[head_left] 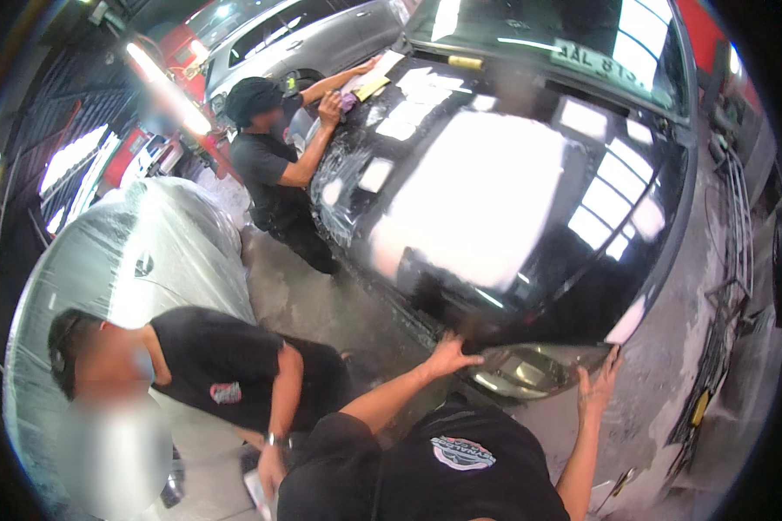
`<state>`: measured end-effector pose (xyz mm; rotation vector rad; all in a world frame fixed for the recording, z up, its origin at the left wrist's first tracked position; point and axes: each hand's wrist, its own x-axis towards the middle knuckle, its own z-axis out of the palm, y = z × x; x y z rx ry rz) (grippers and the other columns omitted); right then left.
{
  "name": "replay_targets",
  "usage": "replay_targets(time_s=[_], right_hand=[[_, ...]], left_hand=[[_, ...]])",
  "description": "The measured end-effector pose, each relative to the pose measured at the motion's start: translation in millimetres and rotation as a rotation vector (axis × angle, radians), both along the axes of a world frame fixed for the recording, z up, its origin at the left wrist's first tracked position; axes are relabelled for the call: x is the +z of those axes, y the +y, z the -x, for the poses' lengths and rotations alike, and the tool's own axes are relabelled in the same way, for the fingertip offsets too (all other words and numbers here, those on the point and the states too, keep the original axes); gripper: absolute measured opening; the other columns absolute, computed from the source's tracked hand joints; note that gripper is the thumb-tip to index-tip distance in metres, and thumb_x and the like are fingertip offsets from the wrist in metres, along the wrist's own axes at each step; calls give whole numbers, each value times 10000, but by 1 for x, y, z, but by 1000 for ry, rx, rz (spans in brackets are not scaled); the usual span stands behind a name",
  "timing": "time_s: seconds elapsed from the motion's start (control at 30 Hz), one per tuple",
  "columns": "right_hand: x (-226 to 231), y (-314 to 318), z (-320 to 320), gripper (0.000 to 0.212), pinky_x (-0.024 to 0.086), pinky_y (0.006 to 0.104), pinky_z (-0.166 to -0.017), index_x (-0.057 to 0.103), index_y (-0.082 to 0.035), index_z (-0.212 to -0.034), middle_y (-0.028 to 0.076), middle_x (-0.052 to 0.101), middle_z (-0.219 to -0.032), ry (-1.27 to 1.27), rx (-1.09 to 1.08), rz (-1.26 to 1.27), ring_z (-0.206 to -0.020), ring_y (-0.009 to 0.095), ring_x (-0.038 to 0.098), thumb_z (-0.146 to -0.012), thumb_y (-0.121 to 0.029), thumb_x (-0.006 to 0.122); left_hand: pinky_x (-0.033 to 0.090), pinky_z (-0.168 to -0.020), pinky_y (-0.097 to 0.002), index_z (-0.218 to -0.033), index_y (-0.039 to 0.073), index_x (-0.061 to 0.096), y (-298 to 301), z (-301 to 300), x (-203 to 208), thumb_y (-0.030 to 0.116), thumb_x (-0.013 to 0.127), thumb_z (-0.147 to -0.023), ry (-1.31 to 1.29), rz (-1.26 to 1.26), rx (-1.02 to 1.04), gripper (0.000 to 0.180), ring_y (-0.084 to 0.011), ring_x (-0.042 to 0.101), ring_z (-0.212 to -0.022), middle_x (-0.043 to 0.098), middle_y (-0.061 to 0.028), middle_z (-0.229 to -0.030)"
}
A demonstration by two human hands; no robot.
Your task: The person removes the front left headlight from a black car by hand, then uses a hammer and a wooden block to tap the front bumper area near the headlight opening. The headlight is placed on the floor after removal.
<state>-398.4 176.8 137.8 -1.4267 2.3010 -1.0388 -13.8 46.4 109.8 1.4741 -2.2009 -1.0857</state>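
Note:
In front of me is the black hood (pixel 460 300) of a car, its gloss broken by bright reflections. My left hand (pixel 450 354) rests at the hood's front edge, beside the inner end of the headlight (pixel 530 372). Its thumb sticks out to the right and its fingers lie against the car, partly blurred. My right hand (pixel 598 382) touches the outer end of the headlight by the fender corner, with its fingers stretched upward. Neither hand shows anything held. The headlight sits between the two hands, under the hood edge.
A co-worker in a cap (pixel 265 148) leans over the hood's left side with a purple cloth (pixel 348 102). Another person (pixel 226 369) bends close at my left. A plastic-covered car (pixel 130 260) stands left; a silver car (pixel 313 43) stands behind. Cables (pixel 699 382) lie at right.

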Motion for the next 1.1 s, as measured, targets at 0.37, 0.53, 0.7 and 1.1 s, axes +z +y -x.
replay_targets(time_s=[0.37,0.53,0.7,1.1], right_hand=[[9,-3,-18,944,285,503,-1272,251,-182,-1699,226,263,-1724,7,-109,-89,-1567,434,301,-913,-306,760],[22,-9,-27,857,264,466,-1285,446,51,-1562,245,411,-1648,-14,-168,-163,-1562,385,328,-932,-438,763],[4,4,-32,1000,384,550,-1218,168,-378,-1700,324,214,-1700,-182,-264,-200,-1523,501,350,-898,-500,754],[-30,-4,-89,694,454,477,-1115,538,-65,-1431,207,620,-1349,-413,-733,175,-1294,390,589,-958,-547,696]], left_hand=[[537,-828,-542,-794,-152,705,-40,-11,-35,868,637,-812,18,-225,-256,1023,-449,712,-868,683,-346,-794],[555,-836,-522,-825,-72,767,-47,-5,-47,857,538,-885,-293,-549,-366,959,-433,728,-843,743,-278,-875],[502,-821,-453,-1015,-100,708,-40,2,-41,649,729,-915,-54,-331,-265,756,-273,654,-866,710,-204,-932],[424,-1086,-442,-1371,-199,526,-37,30,-12,787,619,-916,-503,-278,-248,1090,-441,580,-1250,608,-377,-1319]])
